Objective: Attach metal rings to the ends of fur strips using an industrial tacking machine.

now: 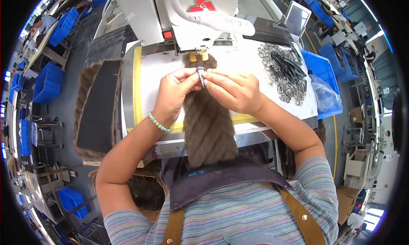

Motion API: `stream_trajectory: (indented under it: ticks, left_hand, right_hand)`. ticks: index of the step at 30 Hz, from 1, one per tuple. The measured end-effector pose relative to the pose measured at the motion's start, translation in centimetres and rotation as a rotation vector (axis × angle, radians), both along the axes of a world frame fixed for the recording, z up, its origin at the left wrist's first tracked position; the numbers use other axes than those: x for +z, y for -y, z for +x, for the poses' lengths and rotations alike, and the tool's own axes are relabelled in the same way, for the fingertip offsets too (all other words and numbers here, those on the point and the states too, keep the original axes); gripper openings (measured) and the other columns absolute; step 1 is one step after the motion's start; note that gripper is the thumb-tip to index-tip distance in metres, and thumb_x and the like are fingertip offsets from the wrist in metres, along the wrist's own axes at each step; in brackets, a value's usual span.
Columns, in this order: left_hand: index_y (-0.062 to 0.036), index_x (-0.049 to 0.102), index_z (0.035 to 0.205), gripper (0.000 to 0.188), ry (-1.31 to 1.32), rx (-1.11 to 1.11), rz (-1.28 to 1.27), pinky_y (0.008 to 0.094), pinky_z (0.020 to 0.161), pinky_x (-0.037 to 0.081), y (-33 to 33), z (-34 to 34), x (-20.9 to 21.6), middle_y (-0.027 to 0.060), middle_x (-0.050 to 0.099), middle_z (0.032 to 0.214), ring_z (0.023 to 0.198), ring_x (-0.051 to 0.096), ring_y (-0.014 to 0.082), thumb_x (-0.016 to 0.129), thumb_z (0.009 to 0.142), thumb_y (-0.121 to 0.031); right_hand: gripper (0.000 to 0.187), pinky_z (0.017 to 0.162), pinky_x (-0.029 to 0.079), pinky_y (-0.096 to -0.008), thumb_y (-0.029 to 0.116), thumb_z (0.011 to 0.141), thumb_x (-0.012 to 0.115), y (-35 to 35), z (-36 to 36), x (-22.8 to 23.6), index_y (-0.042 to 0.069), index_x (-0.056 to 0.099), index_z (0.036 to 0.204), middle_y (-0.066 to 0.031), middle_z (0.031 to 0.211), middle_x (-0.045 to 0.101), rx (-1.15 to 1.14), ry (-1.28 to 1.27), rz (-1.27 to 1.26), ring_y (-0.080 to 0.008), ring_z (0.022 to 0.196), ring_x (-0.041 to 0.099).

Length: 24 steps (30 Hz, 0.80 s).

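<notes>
My left hand (pixel 175 90) and my right hand (pixel 237 90) meet under the head of a sewing machine (pixel 191 36). Between their fingertips they pinch a small dark strap tab (pixel 201 77), partly covered by the fingers. A long brown fur strip (pixel 208 132) lies beneath the hands, from the machine's yellow presser parts (pixel 198 56) down over the near table edge towards my apron. To the right is a pile of black strap tabs (pixel 286 66) with metal clasps (pixel 272 59) around them.
A fur piece with black backing (pixel 99 104) lies left of the white work surface (pixel 148 76), which has yellow tape along it. A blue bin (pixel 321 70) with clear plastic stands at the right. An open box (pixel 147 189) of fur sits below the table.
</notes>
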<state>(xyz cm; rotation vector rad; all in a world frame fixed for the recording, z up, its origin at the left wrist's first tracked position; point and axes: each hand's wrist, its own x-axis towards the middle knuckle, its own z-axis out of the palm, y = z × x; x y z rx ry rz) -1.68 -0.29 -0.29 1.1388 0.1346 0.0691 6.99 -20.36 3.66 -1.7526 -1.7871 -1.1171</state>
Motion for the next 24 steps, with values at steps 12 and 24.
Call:
stream_trajectory:
  ticks: [12, 24]
  left_hand:
    - [0.0028, 0.076, 0.111, 0.025, 0.48, 0.231, 1.206, 0.041, 0.098, 0.057, -0.6, 1.0, 1.0, 0.0135, 0.074, 0.121, 0.112, 0.068, 0.0325, 0.078, 0.087, -0.004]
    - [0.0029, 0.074, 0.112, 0.026, 0.518, 0.104, 1.328, 0.0436, 0.104, 0.053, -1.2, 0.7, 0.8, 0.0152, 0.074, 0.117, 0.115, 0.064, 0.0352, 0.077, 0.089, -0.009]
  right_hand:
    - [0.015, 0.071, 0.065, -0.0335, 0.005, 0.085, 0.077, -0.5, 3.9, -1.1, 0.001, 0.076, 0.099, -0.0125, 0.11, 0.08, -0.084, -0.079, -0.139, -0.0242, 0.091, 0.08]
    - [0.012, 0.074, 0.064, -0.0345, 0.01, 0.085, 0.074, -2.1, 5.7, -3.3, 0.003, 0.073, 0.094, -0.0089, 0.102, 0.079, -0.061, -0.143, -0.203, -0.0231, 0.086, 0.078]
